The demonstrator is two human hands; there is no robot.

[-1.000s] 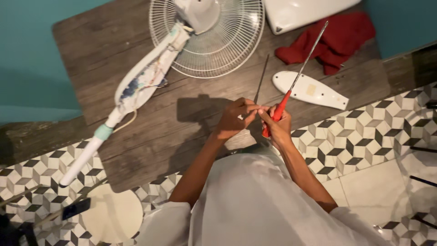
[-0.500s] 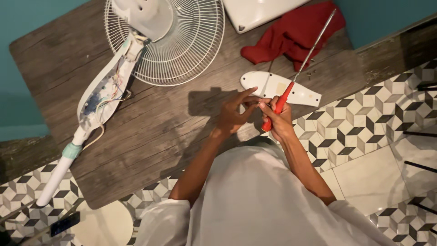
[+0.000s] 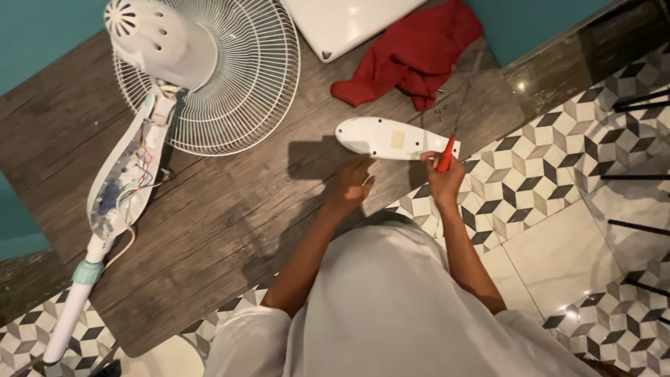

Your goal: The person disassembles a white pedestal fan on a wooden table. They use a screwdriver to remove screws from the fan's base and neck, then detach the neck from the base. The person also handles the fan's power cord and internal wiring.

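Home interior, floor level. Patterned geometric floor tiles (image 3: 537, 174), wood-look flooring (image 3: 230, 223), teal wall (image 3: 42, 35). Opened-up pedestal fan (image 3: 202, 77) lying flat.

A red-handled screwdriver (image 3: 447, 152) with a thin metal shaft slants up toward the upper right of the frame, its handle held in a closed fist. Just left of it, at upper centre, a long white oval plastic cover (image 3: 391, 138) lies flat on the grey wooden floor, a pale square patch at its middle.

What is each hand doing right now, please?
Left hand: loosely curled, anything held cannot be told.
Right hand: closed on the red-handled screwdriver.
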